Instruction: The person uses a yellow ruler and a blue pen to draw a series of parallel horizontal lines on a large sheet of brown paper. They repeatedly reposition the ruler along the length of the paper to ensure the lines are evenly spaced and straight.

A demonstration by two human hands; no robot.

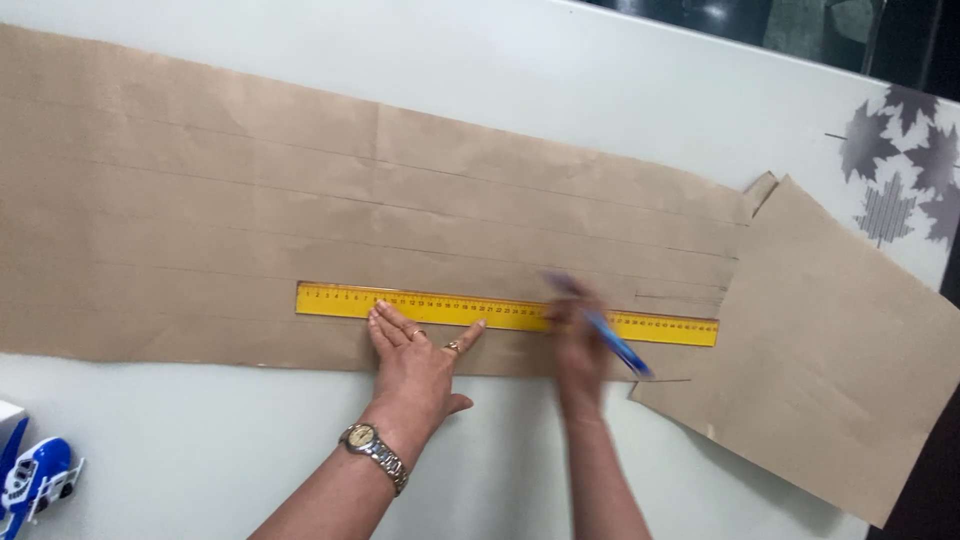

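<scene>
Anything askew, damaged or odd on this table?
Mostly orderly. The second brown sheet lies skewed, overlapping the long sheet, with a bent corner. The right hand and blue pen are motion-blurred; the left hand pins the yellow ruler.

long yellow ruler (500,312) flat across brown paper (300,200), blue pen (615,342) at its edge

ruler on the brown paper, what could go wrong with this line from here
1. The left hand presses the yellow ruler only near its middle, with both ends free. The far end could pivot and the line may skew.
2. The right hand with the blue pen is blurred, so it seems to move fast; the tip might jump off the edge.
3. The brown paper strip overlaps another sheet by the ruler's right end; that step could bump the pen.
</scene>
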